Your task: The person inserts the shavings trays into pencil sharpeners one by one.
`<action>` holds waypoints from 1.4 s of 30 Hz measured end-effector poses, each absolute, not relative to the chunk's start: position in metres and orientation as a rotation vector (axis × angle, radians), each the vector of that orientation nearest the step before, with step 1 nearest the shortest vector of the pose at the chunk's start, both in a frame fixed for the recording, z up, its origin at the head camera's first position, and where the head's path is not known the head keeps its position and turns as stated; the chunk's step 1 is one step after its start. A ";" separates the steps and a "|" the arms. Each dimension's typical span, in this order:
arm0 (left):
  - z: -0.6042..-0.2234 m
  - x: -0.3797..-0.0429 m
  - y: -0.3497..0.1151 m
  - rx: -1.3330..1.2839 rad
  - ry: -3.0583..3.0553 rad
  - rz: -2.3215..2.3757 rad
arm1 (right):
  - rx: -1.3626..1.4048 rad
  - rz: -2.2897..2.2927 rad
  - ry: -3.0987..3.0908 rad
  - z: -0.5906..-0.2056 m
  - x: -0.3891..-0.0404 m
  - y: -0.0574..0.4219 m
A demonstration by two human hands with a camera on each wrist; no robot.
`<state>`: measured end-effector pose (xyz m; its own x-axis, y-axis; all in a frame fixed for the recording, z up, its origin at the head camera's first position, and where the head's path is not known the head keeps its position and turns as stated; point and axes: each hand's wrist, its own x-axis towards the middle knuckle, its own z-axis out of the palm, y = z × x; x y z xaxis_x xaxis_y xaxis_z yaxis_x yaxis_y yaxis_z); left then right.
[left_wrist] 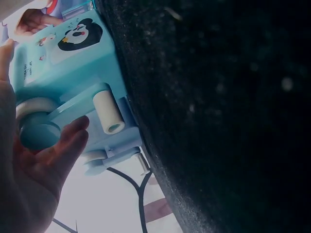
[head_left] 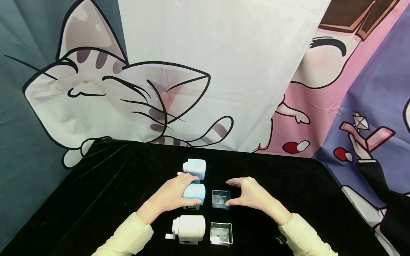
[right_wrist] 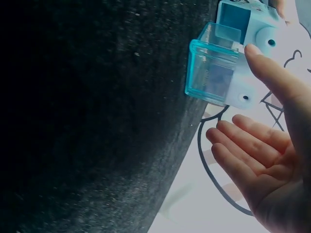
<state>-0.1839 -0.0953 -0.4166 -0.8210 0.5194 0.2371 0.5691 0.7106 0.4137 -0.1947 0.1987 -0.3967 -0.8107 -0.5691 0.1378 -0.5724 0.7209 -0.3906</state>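
Observation:
My left hand (head_left: 173,193) is around the middle, light-blue crank pencil sharpener (head_left: 194,191), thumb along its near side and fingers on its far side. In the left wrist view, a panda picture marks this sharpener (left_wrist: 73,53), and its white-gripped crank (left_wrist: 108,111) points toward the camera. My right hand (head_left: 253,193) hovers beside a clear blue-tinted drawer (head_left: 221,199). Its thumb and fingers are spread apart with nothing between them. In the right wrist view, the drawer (right_wrist: 214,68) stands on the cloth in front of the sharpener's open slot (right_wrist: 234,22).
A paler blue sharpener (head_left: 196,168) stands behind, partly hidden by my left hand. Nearer me are a white sharpener (head_left: 191,228) and a clear drawer (head_left: 221,234). Black cloth (head_left: 128,199) covers the table; a printed cartoon curtain (head_left: 205,42) hangs behind it.

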 end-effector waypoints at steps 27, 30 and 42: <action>-0.417 -0.183 -0.089 -0.985 -2.773 -0.716 | 1.025 0.622 -2.949 -0.413 -0.190 0.192; -0.417 -0.182 -0.088 -0.984 -2.776 -0.732 | 1.025 0.621 -2.952 -0.413 -0.189 0.192; -0.417 -0.184 -0.088 -1.017 -2.752 -0.725 | 0.976 0.593 -2.963 -0.408 -0.188 0.195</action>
<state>-0.1841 -0.0881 -0.4173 -0.7671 0.5823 0.2693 0.6394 0.6596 0.3951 -0.1884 0.1946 -0.4082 -0.8107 -0.5796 0.0828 -0.5668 0.7415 -0.3591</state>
